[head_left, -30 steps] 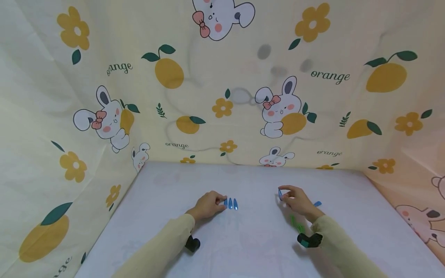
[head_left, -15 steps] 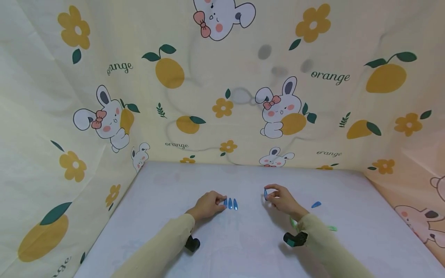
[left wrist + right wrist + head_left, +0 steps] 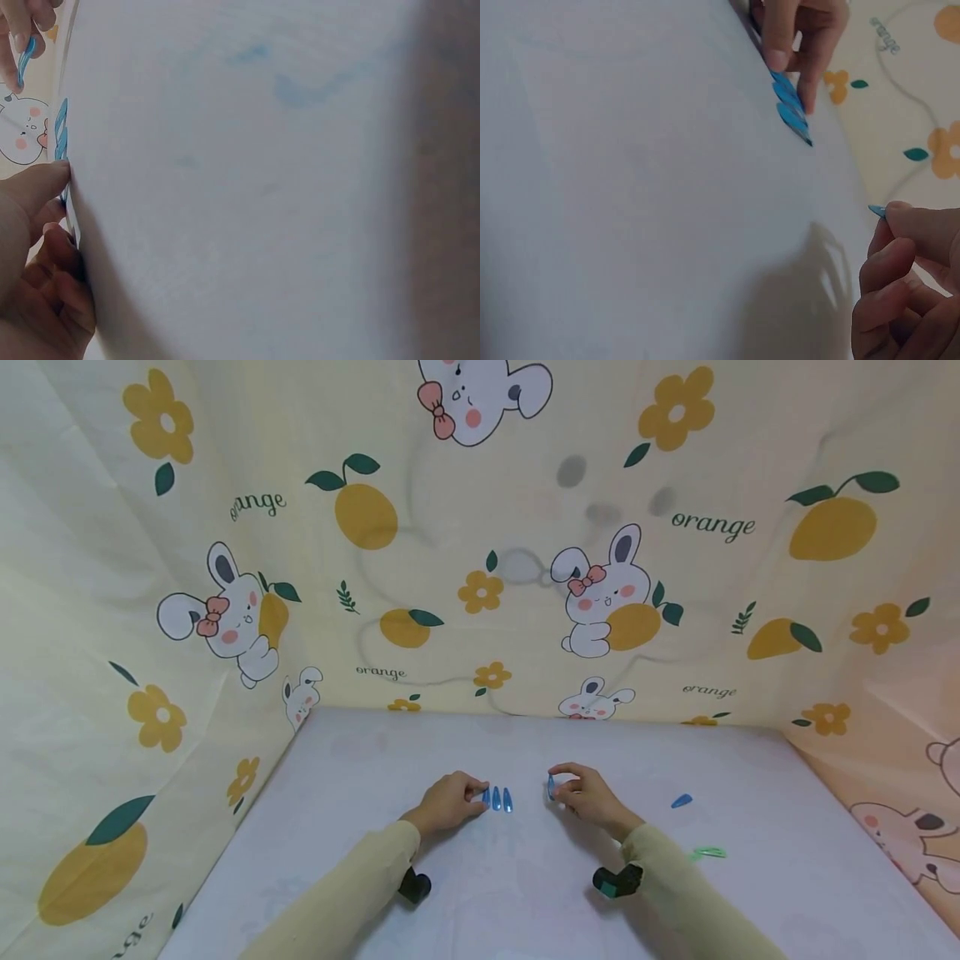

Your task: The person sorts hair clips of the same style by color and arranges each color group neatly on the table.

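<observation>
Three blue snap hair clips (image 3: 497, 799), leftmost pinched by my left hand (image 3: 448, 802), should set the angle for the clip (image 3: 551, 787) my right hand (image 3: 591, 795) grips to their right.

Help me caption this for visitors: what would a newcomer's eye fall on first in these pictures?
Probably the pale cloth, printed with rabbits and fruit, behind and along both sides of the white table. Next, perhaps, the row of three blue clips near the table's middle, the left hand pinching the leftmost clip. Then the right hand, holding another blue clip to the right of that row.
</observation>
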The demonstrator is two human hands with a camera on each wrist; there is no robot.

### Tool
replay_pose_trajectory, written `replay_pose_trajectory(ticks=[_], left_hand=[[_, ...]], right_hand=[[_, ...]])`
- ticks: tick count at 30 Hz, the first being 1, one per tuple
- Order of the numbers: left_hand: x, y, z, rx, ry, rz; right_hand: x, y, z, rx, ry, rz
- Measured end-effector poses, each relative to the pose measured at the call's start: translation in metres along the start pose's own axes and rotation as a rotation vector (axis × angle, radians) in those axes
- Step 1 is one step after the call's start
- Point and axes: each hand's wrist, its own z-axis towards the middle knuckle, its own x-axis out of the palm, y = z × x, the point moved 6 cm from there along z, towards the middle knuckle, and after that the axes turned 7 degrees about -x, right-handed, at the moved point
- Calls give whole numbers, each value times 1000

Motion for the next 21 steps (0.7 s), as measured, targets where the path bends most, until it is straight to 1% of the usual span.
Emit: replay_pose_trajectory(ticks=[3, 9, 14, 21], left_hand=[[0, 0, 0, -1, 0, -2], [0, 0, -1, -13, 5, -6], [1, 0, 0, -10, 6, -4], [1, 1, 2, -3, 5, 6]], right_hand=[[6, 0, 1, -2, 11, -7], [18, 4, 4, -52, 36, -22], [28, 5, 6, -69, 50, -43], [40, 7, 10, -50, 61, -44]])
